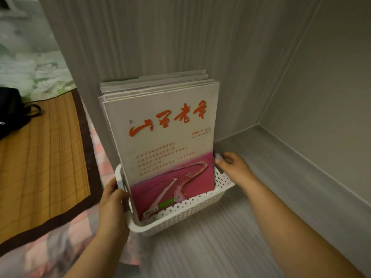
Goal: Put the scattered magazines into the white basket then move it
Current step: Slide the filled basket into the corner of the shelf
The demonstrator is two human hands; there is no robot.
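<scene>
Head view, from the left: one black bag (10,111) lies on a bamboo mat (44,157), and neither matters to the job. My left hand (112,205) is curled round the near-left end of the white basket (180,215), thumb on top of the rim. The basket's long axis runs from that hand up and rightward to the other, so I hold it end to end, with the left hand nearer to me.

One basket, and in it the magazines (160,127) stand upright. I count at least five top edges fanned behind the red-lettered front cover; the exact number is hard to tell. No loose magazine is in sight. My right hand (232,167) grips the far-right end, fingers hooked into the handle.

The basket is at the left edge of the grey shelf (281,187); I cannot tell whether it rests there or is just lifted. My judgement: loading is done and only the move is left. The tall stack is top-heavy, so the carry should be kept level.
</scene>
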